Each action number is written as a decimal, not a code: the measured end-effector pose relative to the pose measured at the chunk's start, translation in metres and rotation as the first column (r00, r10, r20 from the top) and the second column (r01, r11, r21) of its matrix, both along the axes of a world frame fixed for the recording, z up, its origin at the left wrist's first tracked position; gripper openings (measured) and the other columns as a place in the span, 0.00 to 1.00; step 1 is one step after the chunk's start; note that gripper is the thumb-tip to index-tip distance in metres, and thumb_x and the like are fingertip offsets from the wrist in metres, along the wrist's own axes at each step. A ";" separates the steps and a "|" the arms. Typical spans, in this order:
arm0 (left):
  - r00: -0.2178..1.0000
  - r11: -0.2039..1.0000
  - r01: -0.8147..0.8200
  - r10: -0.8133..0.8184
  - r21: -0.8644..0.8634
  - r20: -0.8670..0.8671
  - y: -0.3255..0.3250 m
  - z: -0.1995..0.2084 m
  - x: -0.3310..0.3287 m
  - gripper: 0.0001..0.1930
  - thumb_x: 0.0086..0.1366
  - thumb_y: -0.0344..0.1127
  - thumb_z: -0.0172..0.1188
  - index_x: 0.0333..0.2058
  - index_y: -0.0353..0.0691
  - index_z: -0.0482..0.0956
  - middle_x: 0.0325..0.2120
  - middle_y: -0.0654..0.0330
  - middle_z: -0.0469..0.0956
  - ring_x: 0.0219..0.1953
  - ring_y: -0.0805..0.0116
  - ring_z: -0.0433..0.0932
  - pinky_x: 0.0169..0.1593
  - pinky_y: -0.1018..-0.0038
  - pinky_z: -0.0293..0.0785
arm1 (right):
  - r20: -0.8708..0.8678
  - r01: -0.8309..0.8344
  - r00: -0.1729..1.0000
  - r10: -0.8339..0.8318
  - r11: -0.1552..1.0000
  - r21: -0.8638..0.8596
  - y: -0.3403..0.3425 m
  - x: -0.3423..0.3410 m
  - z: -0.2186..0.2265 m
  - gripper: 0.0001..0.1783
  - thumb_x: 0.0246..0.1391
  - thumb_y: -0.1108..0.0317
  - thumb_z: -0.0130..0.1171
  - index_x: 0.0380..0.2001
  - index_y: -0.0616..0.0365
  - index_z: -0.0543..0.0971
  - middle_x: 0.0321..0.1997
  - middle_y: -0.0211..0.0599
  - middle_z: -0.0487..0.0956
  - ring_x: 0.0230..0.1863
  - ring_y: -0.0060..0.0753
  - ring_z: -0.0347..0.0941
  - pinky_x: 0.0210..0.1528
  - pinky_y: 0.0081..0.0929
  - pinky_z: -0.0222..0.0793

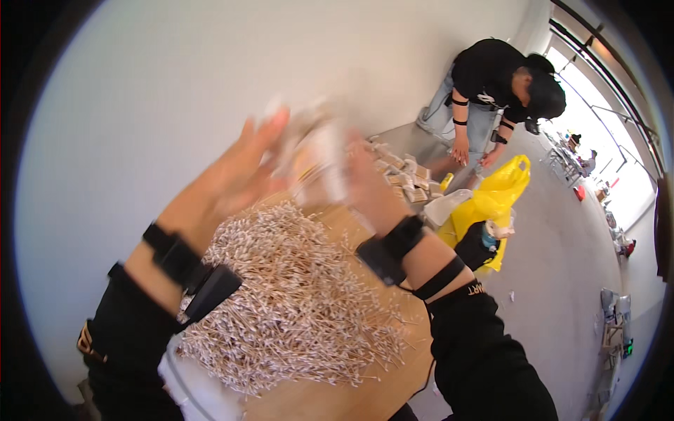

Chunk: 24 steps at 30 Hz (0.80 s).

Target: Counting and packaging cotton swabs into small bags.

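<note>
My left hand (246, 165) and my right hand (368, 179) are raised over the far end of a large heap of cotton swabs (284, 302). Between them is a whitish packet (319, 161) with a yellow-orange patch, held off the table by both hands. Motion smears the packet and the fingers, so its exact kind and contents are unclear. The swabs lie loose, with white tips and tan sticks, spread across a wooden tabletop (309, 403).
Beyond my right hand lie several small packs (414, 182) on a grey surface. A yellow plastic bag (502, 189) stands by the table's right side, near a white scoop-like container (447, 207). Another person (491, 84) in black bends over the far end. A pale wall (175, 91) borders the left.
</note>
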<state>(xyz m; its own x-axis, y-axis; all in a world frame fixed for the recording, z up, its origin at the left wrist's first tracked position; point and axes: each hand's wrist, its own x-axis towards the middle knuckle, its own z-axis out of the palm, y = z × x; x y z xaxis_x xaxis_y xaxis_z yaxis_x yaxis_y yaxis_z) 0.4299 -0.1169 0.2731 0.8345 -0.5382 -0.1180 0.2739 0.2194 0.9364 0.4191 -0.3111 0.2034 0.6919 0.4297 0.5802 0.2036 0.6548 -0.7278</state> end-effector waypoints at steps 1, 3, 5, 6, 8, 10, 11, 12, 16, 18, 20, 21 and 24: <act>0.999 0.991 -0.041 0.042 -0.126 0.008 -0.041 0.024 -0.010 0.40 0.60 0.58 0.51 0.63 0.51 0.42 0.63 0.45 0.38 0.65 0.50 0.42 0.58 0.51 0.58 | -0.244 0.446 0.855 -0.458 0.889 -0.105 -0.073 0.010 -0.025 0.26 0.54 0.46 0.48 0.47 0.55 0.70 0.45 0.40 0.74 0.45 0.40 0.73 0.50 0.39 0.68; 0.989 0.999 -0.021 0.028 -0.047 0.147 -0.031 0.034 -0.007 0.41 0.61 0.59 0.49 0.64 0.52 0.38 0.63 0.44 0.32 0.65 0.49 0.37 0.60 0.51 0.55 | -0.677 0.554 0.677 -0.288 0.805 0.211 -0.118 -0.022 -0.013 0.27 0.51 0.47 0.51 0.45 0.57 0.71 0.44 0.42 0.75 0.44 0.42 0.73 0.49 0.40 0.69; 0.948 0.995 -0.074 0.050 0.066 0.314 -0.003 0.045 -0.015 0.41 0.62 0.59 0.47 0.64 0.50 0.36 0.63 0.44 0.29 0.66 0.49 0.33 0.62 0.53 0.50 | -0.748 0.642 0.584 -0.316 0.744 0.186 -0.143 -0.035 -0.028 0.27 0.51 0.48 0.51 0.46 0.59 0.70 0.44 0.43 0.74 0.44 0.42 0.72 0.48 0.40 0.69; 0.939 0.984 -0.143 0.101 0.108 0.329 0.024 0.037 -0.017 0.40 0.62 0.58 0.47 0.64 0.47 0.38 0.64 0.45 0.31 0.66 0.50 0.36 0.63 0.55 0.48 | -0.816 0.710 0.480 -0.322 0.690 0.145 -0.146 -0.043 -0.050 0.27 0.52 0.49 0.51 0.46 0.61 0.69 0.43 0.45 0.73 0.45 0.42 0.72 0.48 0.39 0.69; 0.936 0.959 -0.183 0.103 0.216 0.337 0.071 0.011 -0.009 0.39 0.62 0.58 0.47 0.63 0.42 0.43 0.64 0.47 0.38 0.66 0.53 0.41 0.63 0.57 0.48 | -0.913 0.826 0.244 -0.327 0.563 0.019 -0.154 -0.040 -0.084 0.28 0.52 0.51 0.51 0.46 0.64 0.68 0.43 0.48 0.72 0.46 0.41 0.70 0.48 0.38 0.68; 0.934 0.901 -0.241 0.114 0.362 0.339 0.126 -0.004 -0.011 0.36 0.63 0.56 0.47 0.62 0.40 0.50 0.62 0.48 0.47 0.64 0.56 0.48 0.63 0.58 0.50 | -0.963 0.877 0.012 -0.269 0.466 -0.119 -0.152 -0.039 -0.125 0.28 0.53 0.53 0.51 0.47 0.68 0.67 0.43 0.51 0.70 0.47 0.41 0.69 0.47 0.36 0.68; 0.939 0.885 -0.243 0.113 0.397 0.324 0.146 -0.009 -0.014 0.34 0.63 0.55 0.48 0.61 0.39 0.53 0.60 0.49 0.51 0.63 0.57 0.51 0.61 0.60 0.53 | -0.965 0.890 -0.104 -0.241 0.411 -0.198 -0.164 -0.039 -0.137 0.29 0.53 0.54 0.51 0.47 0.69 0.66 0.43 0.53 0.69 0.48 0.40 0.68 0.47 0.36 0.68; 0.944 0.862 -0.254 0.122 0.440 0.305 0.166 -0.014 -0.017 0.33 0.63 0.54 0.49 0.59 0.39 0.56 0.58 0.50 0.56 0.61 0.58 0.54 0.60 0.61 0.55 | -0.966 0.885 -0.108 -0.236 0.420 -0.202 -0.157 -0.033 -0.143 0.29 0.53 0.54 0.51 0.47 0.69 0.66 0.43 0.53 0.69 0.48 0.40 0.68 0.47 0.36 0.68; 0.951 0.705 -0.294 0.149 0.646 0.271 0.223 -0.026 -0.026 0.32 0.61 0.52 0.53 0.56 0.36 0.61 0.52 0.58 0.64 0.55 0.64 0.62 0.54 0.68 0.61 | -0.929 0.638 -0.024 -0.368 0.710 -0.298 -0.093 -0.001 -0.144 0.18 0.56 0.61 0.48 0.44 0.64 0.68 0.43 0.44 0.70 0.44 0.38 0.69 0.45 0.35 0.68; 0.936 0.617 -0.351 0.221 0.704 0.273 0.254 -0.041 -0.027 0.26 0.60 0.49 0.55 0.51 0.38 0.67 0.44 0.62 0.69 0.47 0.71 0.66 0.48 0.73 0.64 | -0.867 0.500 0.139 -0.478 0.790 -0.355 -0.059 0.020 -0.141 0.13 0.56 0.64 0.48 0.39 0.62 0.70 0.38 0.40 0.72 0.40 0.36 0.71 0.42 0.34 0.69; 0.953 0.624 -0.301 0.190 0.721 0.234 0.269 -0.056 -0.012 0.22 0.59 0.50 0.54 0.47 0.42 0.70 0.39 0.66 0.71 0.43 0.75 0.68 0.47 0.73 0.63 | -0.832 0.385 0.292 -0.471 0.854 -0.349 -0.052 0.043 -0.139 0.10 0.53 0.64 0.53 0.35 0.60 0.71 0.36 0.37 0.74 0.37 0.32 0.71 0.41 0.29 0.70; 0.958 0.636 -0.286 0.185 0.717 0.219 0.267 -0.065 -0.003 0.21 0.59 0.49 0.54 0.46 0.43 0.71 0.38 0.67 0.71 0.42 0.76 0.68 0.46 0.74 0.63 | -0.804 0.329 0.340 -0.487 0.863 -0.384 -0.051 0.055 -0.135 0.11 0.53 0.65 0.55 0.36 0.60 0.72 0.37 0.37 0.73 0.38 0.31 0.71 0.42 0.27 0.70; 0.965 0.621 -0.258 0.208 0.740 0.162 0.271 -0.089 0.010 0.19 0.59 0.49 0.54 0.44 0.42 0.72 0.37 0.66 0.71 0.41 0.77 0.68 0.45 0.74 0.65 | -0.759 0.238 0.389 -0.522 0.853 -0.464 0.018 0.071 -0.103 0.13 0.53 0.65 0.56 0.39 0.59 0.72 0.39 0.36 0.73 0.41 0.28 0.70 0.44 0.24 0.69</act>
